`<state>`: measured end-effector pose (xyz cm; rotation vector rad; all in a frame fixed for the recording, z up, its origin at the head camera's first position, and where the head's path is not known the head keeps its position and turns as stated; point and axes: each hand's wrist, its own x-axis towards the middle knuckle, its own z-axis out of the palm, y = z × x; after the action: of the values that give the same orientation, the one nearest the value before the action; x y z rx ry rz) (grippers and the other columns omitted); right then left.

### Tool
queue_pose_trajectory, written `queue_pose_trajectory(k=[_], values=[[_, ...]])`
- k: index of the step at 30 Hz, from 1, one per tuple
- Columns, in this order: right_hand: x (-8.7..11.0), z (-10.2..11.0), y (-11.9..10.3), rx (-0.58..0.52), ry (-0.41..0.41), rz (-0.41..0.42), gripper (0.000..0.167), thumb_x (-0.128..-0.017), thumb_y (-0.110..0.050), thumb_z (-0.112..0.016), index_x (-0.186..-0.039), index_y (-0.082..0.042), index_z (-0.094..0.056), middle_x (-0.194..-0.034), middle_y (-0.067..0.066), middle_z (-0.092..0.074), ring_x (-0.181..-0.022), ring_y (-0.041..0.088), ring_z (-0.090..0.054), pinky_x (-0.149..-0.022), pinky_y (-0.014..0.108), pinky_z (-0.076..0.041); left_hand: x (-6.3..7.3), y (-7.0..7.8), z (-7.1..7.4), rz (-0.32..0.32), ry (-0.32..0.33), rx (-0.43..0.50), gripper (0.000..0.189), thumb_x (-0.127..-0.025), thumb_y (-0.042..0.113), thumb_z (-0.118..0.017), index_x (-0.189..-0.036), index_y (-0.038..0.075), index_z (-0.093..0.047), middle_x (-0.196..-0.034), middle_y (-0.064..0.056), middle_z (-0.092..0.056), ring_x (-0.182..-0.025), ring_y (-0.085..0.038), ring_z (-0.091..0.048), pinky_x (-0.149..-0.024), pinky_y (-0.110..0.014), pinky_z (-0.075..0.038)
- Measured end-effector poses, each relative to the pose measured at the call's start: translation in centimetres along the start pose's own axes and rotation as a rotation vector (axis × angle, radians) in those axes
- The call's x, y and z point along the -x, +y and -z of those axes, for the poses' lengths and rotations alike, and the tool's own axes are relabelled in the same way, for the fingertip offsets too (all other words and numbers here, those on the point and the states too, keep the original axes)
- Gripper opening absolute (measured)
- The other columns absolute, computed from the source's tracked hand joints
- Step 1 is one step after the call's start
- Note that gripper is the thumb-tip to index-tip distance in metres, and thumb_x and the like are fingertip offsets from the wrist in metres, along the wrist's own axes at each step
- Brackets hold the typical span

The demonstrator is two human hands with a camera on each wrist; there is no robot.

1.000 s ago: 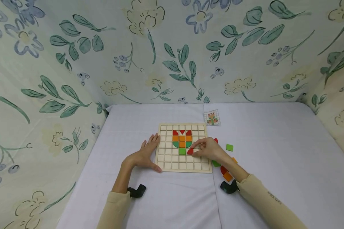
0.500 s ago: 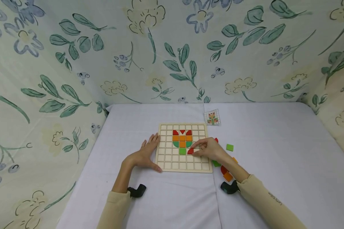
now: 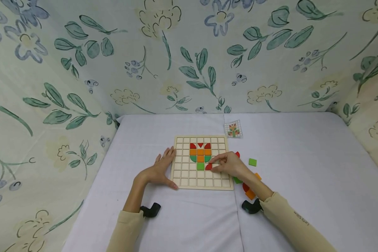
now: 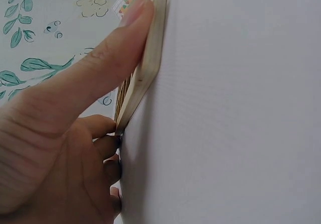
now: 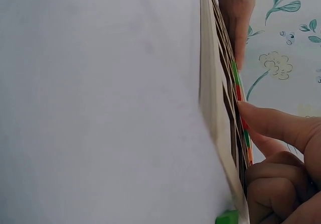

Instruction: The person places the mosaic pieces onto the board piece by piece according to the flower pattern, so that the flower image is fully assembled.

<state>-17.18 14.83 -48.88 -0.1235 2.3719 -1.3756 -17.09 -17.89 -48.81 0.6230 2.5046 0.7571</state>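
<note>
A wooden grid board lies on the white cloth, with a tulip-like pattern of red, orange and green tiles in its cells. My left hand is spread at the board's left side, fingers along the edge and thumb at the near corner; the left wrist view shows the thumb against the rim. Over the board, my right hand pinches a red quarter-circle tile between thumb and forefinger. That tile sits in the cell just right of a light green square tile. The right wrist view shows the fingertips at the board's surface.
A small pattern card lies past the board's far right corner. Loose tiles lie right of the board: a green square, an orange one and others partly under the right forearm. Black wrist devices sit at both cuffs.
The red quarter-circle tile has shifted very slightly left toward the light green square, still in the right fingers. The left hand has stayed in place.
</note>
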Motion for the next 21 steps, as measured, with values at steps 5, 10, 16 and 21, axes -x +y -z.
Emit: queue_pose_trajectory(k=[5,10,16,21], values=[[0.1,0.0,-0.2,0.007,0.007,-0.020,0.025,-0.081,-0.018,-0.089,-0.105,-0.014,-0.082,-0.057,-0.003,-0.030,-0.054,0.015,-0.027,-0.051,0.024,-0.019,-0.1,0.0,0.0,0.000,-0.002,0.000,0.148,-0.065,0.045,-0.097,-0.166,0.006,0.004,-0.174,-0.010,0.012,-0.162,-0.029,0.016,-0.132,-0.056,0.008],[0.5,0.7,-0.1,0.007,0.011,-0.040,0.026,-0.083,-0.020,-0.088,-0.107,-0.015,-0.082,-0.058,-0.004,-0.031,-0.055,0.014,-0.028,-0.051,0.024,-0.021,0.0,0.1,0.0,-0.003,-0.002,0.009,0.148,-0.065,0.045,-0.098,-0.166,0.005,0.003,-0.174,-0.011,0.012,-0.162,-0.030,0.016,-0.132,-0.057,0.008],[2.0,4.2,0.0,0.014,0.057,-0.050,0.034,-0.089,-0.025,-0.082,-0.120,-0.011,-0.078,-0.061,-0.004,-0.029,-0.057,0.015,-0.030,-0.052,0.025,-0.023,0.1,0.3,0.1,-0.013,0.004,0.014,0.146,-0.066,0.043,-0.098,-0.166,0.003,0.001,-0.174,-0.014,0.010,-0.162,-0.033,0.014,-0.132,-0.058,0.007],[3.3,7.1,1.1,0.040,0.114,-0.051,0.040,-0.090,-0.027,-0.081,-0.125,-0.010,-0.075,-0.061,-0.003,-0.031,-0.057,0.014,-0.031,-0.051,0.026,-0.024,0.2,0.3,0.1,-0.013,0.006,0.012,0.146,-0.066,0.042,-0.098,-0.165,0.002,0.001,-0.174,-0.014,0.009,-0.162,-0.034,0.014,-0.131,-0.059,0.006]])
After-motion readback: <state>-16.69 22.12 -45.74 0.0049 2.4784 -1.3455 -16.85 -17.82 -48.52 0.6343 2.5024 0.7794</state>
